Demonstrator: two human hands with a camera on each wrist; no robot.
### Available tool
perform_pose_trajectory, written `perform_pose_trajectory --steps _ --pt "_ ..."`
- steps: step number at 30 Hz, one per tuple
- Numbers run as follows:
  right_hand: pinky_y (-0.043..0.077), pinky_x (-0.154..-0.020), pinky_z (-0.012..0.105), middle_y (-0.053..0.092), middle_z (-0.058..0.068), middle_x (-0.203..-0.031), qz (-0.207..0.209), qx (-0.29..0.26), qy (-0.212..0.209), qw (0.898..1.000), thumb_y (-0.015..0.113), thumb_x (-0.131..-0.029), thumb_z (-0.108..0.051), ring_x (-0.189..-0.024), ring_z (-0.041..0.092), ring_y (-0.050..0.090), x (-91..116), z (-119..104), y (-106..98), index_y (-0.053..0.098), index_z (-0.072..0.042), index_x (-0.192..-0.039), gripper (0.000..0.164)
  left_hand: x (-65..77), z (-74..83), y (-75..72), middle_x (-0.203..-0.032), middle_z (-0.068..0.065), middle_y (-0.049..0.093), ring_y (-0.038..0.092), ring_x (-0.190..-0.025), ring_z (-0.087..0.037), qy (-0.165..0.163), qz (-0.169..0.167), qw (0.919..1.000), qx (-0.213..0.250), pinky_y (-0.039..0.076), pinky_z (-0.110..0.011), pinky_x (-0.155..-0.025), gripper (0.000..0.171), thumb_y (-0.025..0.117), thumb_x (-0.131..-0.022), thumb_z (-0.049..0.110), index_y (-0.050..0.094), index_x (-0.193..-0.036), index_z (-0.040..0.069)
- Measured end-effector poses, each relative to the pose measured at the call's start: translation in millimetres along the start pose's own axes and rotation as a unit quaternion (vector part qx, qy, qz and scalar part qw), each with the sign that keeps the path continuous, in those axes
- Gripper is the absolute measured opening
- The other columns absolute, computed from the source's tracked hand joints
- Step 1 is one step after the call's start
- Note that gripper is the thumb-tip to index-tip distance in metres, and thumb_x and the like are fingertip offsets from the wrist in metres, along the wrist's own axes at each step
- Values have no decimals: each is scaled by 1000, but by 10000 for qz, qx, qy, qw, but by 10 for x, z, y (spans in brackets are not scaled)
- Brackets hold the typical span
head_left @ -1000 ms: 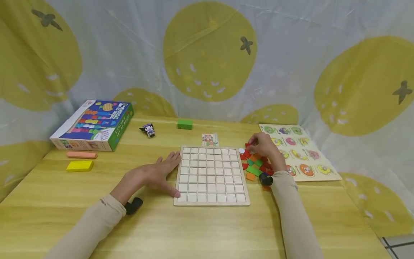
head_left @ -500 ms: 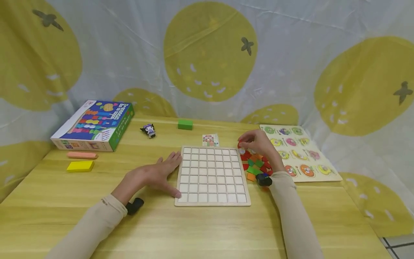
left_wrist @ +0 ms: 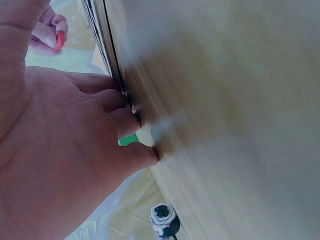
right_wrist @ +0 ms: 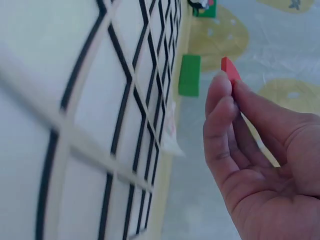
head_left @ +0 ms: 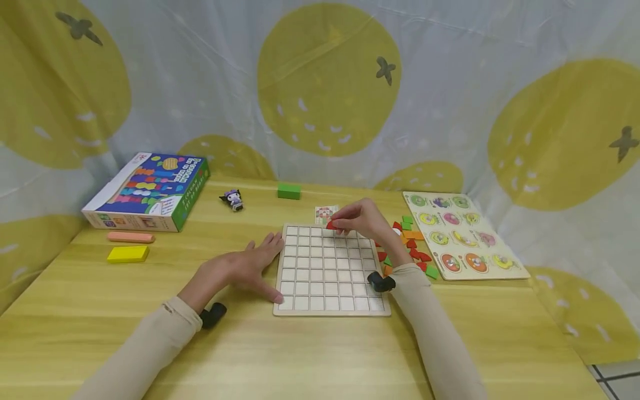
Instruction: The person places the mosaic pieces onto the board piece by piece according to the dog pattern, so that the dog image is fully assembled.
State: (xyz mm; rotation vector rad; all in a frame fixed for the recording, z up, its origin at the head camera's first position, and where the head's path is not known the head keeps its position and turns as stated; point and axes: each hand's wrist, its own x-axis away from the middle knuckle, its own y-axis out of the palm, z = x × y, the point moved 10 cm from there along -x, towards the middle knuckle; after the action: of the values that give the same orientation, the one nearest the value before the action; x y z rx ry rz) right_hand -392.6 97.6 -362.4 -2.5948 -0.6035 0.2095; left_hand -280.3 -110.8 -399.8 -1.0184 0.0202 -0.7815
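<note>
A wooden grid board (head_left: 330, 275) with rows of pale square cells lies in front of me. My left hand (head_left: 247, 271) rests at its left edge with fingers spread, the thumb on the lower left corner; in the left wrist view this hand (left_wrist: 80, 130) has its fingertips down by the board's side. Between thumb and fingers my right hand (head_left: 364, 221) pinches a small red tile (head_left: 331, 224) over the board's far rows. The red tile (right_wrist: 230, 70) has a curved edge in the right wrist view. Right of the board lies a pile of loose tiles (head_left: 414, 253), partly hidden by my right wrist.
A small printed pattern card (head_left: 324, 214) lies just beyond the board. A fruit puzzle board (head_left: 457, 236) is at the right. Farther left are a green block (head_left: 289, 191), a small figurine (head_left: 233, 200), a game box (head_left: 150, 191), an orange stick (head_left: 131, 237) and a yellow block (head_left: 128, 254).
My right hand has carried the red tile left from the pile to above the board's far edge, uncovering more of the tiles. My left hand stays at the board's left side.
</note>
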Motion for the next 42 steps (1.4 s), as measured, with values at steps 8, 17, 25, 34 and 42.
perform_pose_trajectory --steps 8,17,25,34,42 --pt "67 -76 44 80 22 -96 -71 -524 189 9984 76 -99 2 -75 30 79 -229 -15 318 81 7 -112 15 -18 -30 -24 -179 -24 -8 -9 -166 -42 -160 63 9998 71 -2 -68 -130 135 90 -86 53 2 -170 -5" --pt "65 -67 31 79 17 -87 64 -458 467 9978 79 -96 3 -68 20 77 -378 -4 553 82 7 -102 8 34 33 21 -179 -24 -10 -11 -165 -43 20 -34 9999 115 -4 -69 -129 127 87 -91 47 3 -170 -6" --pt "64 -64 28 79 15 -85 157 -218 713 9971 80 -95 2 -66 16 73 -418 62 576 83 5 -101 7 108 93 86 -178 -26 -9 -8 -165 -45 127 -87 9998 152 -4 -71 -128 116 81 -98 44 5 -169 -8" --pt "61 -64 24 81 12 -91 243 353 791 9959 82 -95 -2 -69 13 73 -425 28 559 85 1 -100 7 103 98 74 -179 -25 -8 -7 -166 -44 81 -58 9999 120 -3 -70 -128 116 80 -98 45 6 -169 -7" --pt "63 -69 26 82 14 -97 185 251 852 9959 81 -96 -2 -72 14 75 -368 56 587 85 2 -104 10 116 63 109 -179 -23 -8 -7 -166 -43 -1 -123 9999 115 -2 -69 -129 116 80 -97 46 6 -170 -6"
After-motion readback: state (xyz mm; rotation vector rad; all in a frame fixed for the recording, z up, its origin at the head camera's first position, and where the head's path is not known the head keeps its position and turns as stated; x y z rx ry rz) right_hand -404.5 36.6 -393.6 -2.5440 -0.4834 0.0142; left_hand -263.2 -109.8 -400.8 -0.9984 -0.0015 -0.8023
